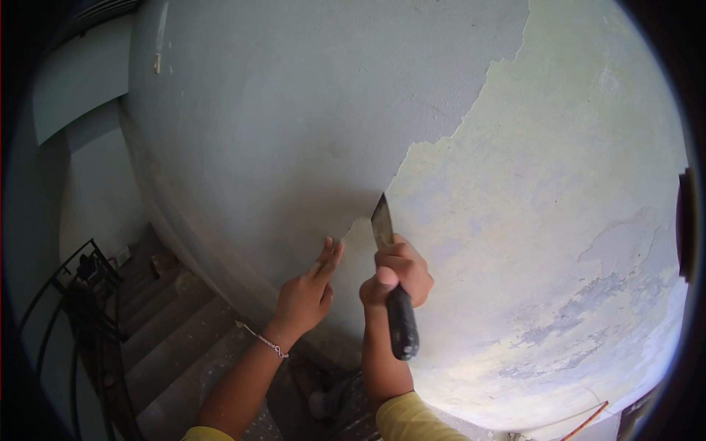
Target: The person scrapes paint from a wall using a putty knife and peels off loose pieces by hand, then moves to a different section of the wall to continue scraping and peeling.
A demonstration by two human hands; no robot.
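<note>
My right hand [401, 272] is wrapped round the black handle of a scraper [382, 223]. The metal blade points up, its tip right at the ragged edge of the grey paint layer [309, 95]. Beyond that edge the paler, bared wall [485, 220] shows on the right. My left hand [307, 294] holds nothing; its fingers stretch up toward the lower end of the paint edge, left of the blade. A braided bracelet [268, 344] circles the left wrist.
Concrete stairs [173, 331] run down on the left beside a dark metal railing [55, 283]. Worn, flaking patches [573, 316] mark the lower right wall. A thin orange-brown rod [586, 420] slants at the bottom right.
</note>
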